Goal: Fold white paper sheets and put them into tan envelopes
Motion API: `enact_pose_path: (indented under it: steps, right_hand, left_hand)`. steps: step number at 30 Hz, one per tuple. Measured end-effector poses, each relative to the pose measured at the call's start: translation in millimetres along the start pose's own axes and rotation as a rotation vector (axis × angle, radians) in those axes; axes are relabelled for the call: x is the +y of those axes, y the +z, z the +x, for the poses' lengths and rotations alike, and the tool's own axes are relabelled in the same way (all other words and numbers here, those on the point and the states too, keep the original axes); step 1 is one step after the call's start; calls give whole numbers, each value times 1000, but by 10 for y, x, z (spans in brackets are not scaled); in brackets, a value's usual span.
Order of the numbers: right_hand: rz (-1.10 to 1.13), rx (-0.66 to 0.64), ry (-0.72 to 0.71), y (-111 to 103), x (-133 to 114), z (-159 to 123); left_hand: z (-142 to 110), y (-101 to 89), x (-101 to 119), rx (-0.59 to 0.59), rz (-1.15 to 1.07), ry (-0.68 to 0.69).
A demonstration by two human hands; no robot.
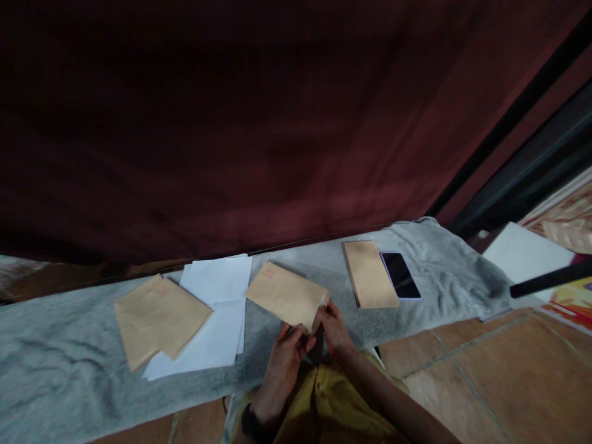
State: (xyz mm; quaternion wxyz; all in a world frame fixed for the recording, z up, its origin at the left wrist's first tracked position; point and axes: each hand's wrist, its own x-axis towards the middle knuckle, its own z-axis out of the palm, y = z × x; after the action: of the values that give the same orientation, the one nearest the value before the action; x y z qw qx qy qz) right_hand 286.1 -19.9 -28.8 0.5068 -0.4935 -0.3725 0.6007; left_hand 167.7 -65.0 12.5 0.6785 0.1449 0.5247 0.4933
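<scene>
Fingers (296, 337) of left hand (283, 361) and right hand (336, 330) pinch a brown envelope (287, 295) near one end, ideally lightly, avoiding creases.

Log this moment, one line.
Left hand: holding brown envelope | right hand: gripping its right end | on grey cloth: white sheets, phone

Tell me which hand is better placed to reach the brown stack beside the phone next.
Probably the right hand: it is nearer the brown stack, which lies on its side of the held envelope. The left hand is farther away, though both hands are on the envelope.
</scene>
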Motion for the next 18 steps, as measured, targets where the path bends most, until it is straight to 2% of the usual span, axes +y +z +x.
enact_pose_path:
  steps: [3, 7, 13, 18]
  right_hand:
    - [94, 91, 35, 26, -2, -22]
    - [157, 136, 55, 63, -24, -36]
    - [205, 119, 68, 74, -106, -52]
    - [221, 93, 91, -94, -160, -62]
  left_hand:
    - [-1, -17, 0, 16, 9, -14]
    - [-21, 4, 2, -22, 7, -7]
    - [-27, 23, 30, -35, 28, 63]
    - [101, -104, 171, -13, 155, 132]
